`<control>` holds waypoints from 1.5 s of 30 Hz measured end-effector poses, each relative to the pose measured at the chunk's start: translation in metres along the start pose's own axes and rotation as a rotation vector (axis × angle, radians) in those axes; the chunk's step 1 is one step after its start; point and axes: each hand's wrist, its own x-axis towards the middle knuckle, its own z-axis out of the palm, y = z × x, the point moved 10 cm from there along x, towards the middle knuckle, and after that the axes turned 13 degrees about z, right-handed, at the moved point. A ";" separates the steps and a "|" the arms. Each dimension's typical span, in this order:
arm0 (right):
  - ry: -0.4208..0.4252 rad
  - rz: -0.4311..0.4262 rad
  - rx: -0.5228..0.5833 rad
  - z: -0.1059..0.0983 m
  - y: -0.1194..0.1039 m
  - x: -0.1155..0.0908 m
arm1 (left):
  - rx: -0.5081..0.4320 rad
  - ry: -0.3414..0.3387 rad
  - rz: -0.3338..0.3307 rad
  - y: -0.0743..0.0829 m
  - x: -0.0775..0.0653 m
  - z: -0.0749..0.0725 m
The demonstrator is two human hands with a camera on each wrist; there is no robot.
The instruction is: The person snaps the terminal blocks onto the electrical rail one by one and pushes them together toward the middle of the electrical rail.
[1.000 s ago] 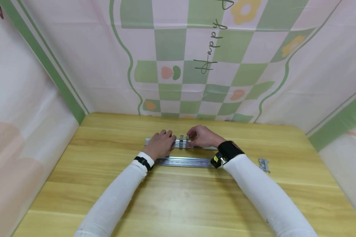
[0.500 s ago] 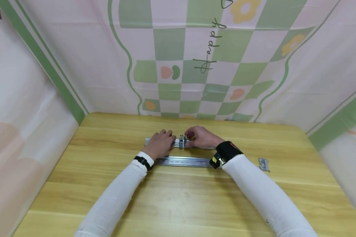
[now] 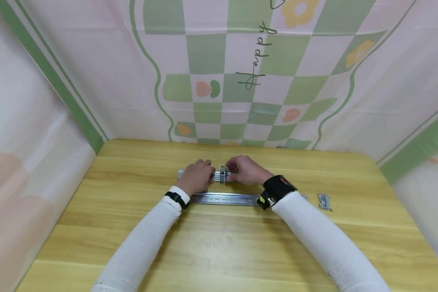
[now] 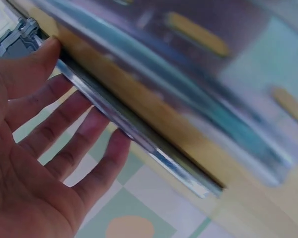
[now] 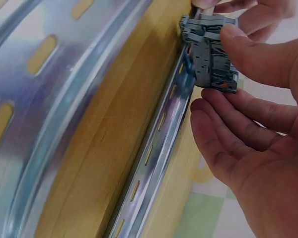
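A slotted metal DIN rail [image 3: 181, 174] lies across the far part of the table. My left hand [image 3: 196, 177] grips its left part, thumb on the near edge and fingertips along the far edge [image 4: 134, 134]. Right of that hand, a grey terminal block [image 3: 222, 174] stands upright on the rail. With thumb and fingers my right hand [image 3: 250, 169] pinches another grey terminal block [image 5: 221, 69], upright at the rail and close beside the first one. Whether its foot is fully clipped on cannot be made out.
A second, wider-looking DIN rail [image 3: 222, 198] lies parallel, nearer to me, its right end hidden by the right wrist camera. Farther right a loose grey terminal block [image 3: 324, 202] lies flat on the wooden table [image 3: 219, 247]. A patterned cloth [image 3: 204, 48] hangs behind.
My right hand has moved slightly left along the rail with its terminal block, narrowing the gap to the standing one. The left hand has kept its place.
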 end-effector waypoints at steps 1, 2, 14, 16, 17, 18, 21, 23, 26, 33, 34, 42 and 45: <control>0.003 0.001 -0.007 0.000 -0.001 -0.001 | -0.014 0.008 -0.006 0.000 0.000 -0.001; 0.007 -0.001 -0.014 0.000 -0.002 -0.001 | -0.024 0.014 -0.012 0.000 0.001 -0.003; 0.066 0.008 0.002 0.000 -0.001 -0.001 | -0.023 0.067 -0.031 0.002 -0.002 -0.009; 0.071 0.007 0.011 0.001 0.000 0.000 | -0.027 0.069 -0.034 0.001 -0.002 -0.008; 0.073 0.007 0.014 0.002 0.000 0.001 | -0.032 0.068 -0.037 0.001 -0.002 -0.008; 0.075 0.009 0.016 0.002 0.000 0.001 | -0.037 0.064 -0.040 0.000 -0.003 -0.007; 0.082 0.014 0.024 0.004 0.000 0.001 | -0.044 0.054 -0.047 -0.001 -0.003 -0.004; 0.086 0.017 0.033 0.004 0.000 0.000 | -0.041 0.048 -0.051 -0.001 -0.003 -0.004; 0.088 0.012 0.051 0.005 -0.001 0.000 | -0.031 0.044 -0.050 0.000 -0.002 -0.004; 0.093 0.008 0.068 0.004 0.001 -0.001 | -0.033 0.051 -0.047 0.004 -0.001 -0.007; 0.091 0.007 0.067 0.003 0.001 -0.001 | -0.030 0.050 -0.049 0.004 -0.002 -0.007; 0.075 -0.012 0.058 0.001 0.006 -0.003 | -0.048 0.011 -0.053 0.003 -0.002 -0.005; 0.089 -0.013 0.036 0.000 0.007 -0.005 | -0.078 -0.018 -0.076 -0.001 -0.002 -0.003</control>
